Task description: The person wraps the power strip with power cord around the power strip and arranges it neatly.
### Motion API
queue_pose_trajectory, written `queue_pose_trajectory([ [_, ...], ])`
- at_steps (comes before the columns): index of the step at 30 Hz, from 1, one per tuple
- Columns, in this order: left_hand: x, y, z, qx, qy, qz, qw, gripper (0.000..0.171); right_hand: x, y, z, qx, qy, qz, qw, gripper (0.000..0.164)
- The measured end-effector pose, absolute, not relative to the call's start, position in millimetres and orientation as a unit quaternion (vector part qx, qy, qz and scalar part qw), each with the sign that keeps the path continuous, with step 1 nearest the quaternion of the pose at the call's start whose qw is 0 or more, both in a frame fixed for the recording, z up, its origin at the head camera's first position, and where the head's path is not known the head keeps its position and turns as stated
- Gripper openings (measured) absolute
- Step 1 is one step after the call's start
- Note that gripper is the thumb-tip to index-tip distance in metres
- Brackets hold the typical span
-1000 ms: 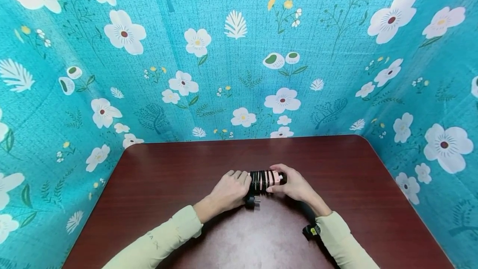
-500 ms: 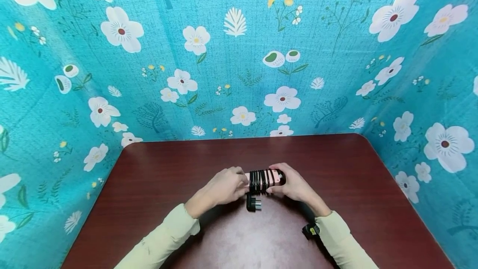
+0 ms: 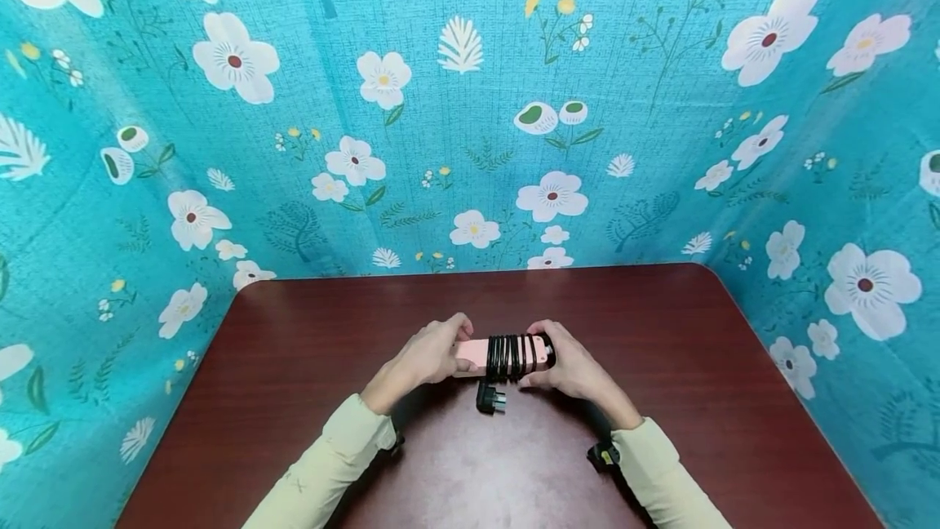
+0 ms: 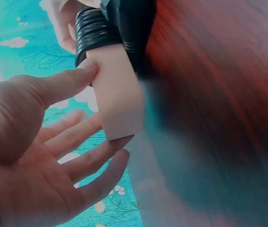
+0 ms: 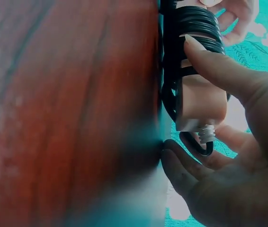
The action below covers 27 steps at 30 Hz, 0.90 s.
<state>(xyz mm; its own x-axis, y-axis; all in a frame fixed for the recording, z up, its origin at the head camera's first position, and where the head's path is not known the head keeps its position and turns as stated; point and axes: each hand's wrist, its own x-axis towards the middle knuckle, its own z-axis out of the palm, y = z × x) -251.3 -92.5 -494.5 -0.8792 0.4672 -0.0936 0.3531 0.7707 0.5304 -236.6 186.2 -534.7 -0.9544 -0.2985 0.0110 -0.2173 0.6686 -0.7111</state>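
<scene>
A pink power strip (image 3: pixel 472 355) lies crosswise near the middle of the table, its black cord (image 3: pixel 507 357) wound round it in several turns. The cord's black plug (image 3: pixel 489 398) rests in front of it, metal pins pointing right. At the strip's left end, my left hand (image 3: pixel 424 352) holds it between thumb and fingers; in the left wrist view the thumb tip presses the side of the bare end (image 4: pixel 117 94). My right hand (image 3: pixel 576 366) grips the other end, its thumb (image 5: pixel 219 66) across the cord turns. A white ribbed cord collar (image 5: pixel 206 134) sticks out there.
The dark red-brown table (image 3: pixel 338 317) has a rounded far edge close to a blue flowered cloth (image 3: pixel 411 145), which hangs behind and on both sides. A small black device (image 3: pixel 604 455) sits at the right wrist.
My left hand has shifted left and spread its fingers round the strip's end, uncovering more of the pink surface. The plug has come into fuller view. My right hand keeps its hold.
</scene>
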Motion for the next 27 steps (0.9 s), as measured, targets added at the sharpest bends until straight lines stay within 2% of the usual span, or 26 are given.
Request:
queue_pose_trajectory([
  [7,-255,-97,-497,0.221,0.915,0.307,0.143,0.042,-235,195,-524,-0.137,0.914,-0.369,0.096,0.089],
  [15,-260,-109,-493,0.204,0.907,0.335,0.156,0.049,-240,205,-512,-0.102,0.917,-0.371,0.110,0.084],
  [20,-260,-117,-485,0.185,0.925,0.315,0.107,0.054,-242,213,-504,-0.091,0.919,-0.377,0.074,0.082],
  [24,-261,-127,-474,0.166,0.950,0.264,0.037,0.063,-244,223,-491,-0.095,0.923,-0.373,0.022,0.084],
  [27,-264,-138,-464,0.152,0.961,0.229,-0.018,0.072,-246,235,-479,-0.098,0.929,-0.356,-0.005,0.092],
])
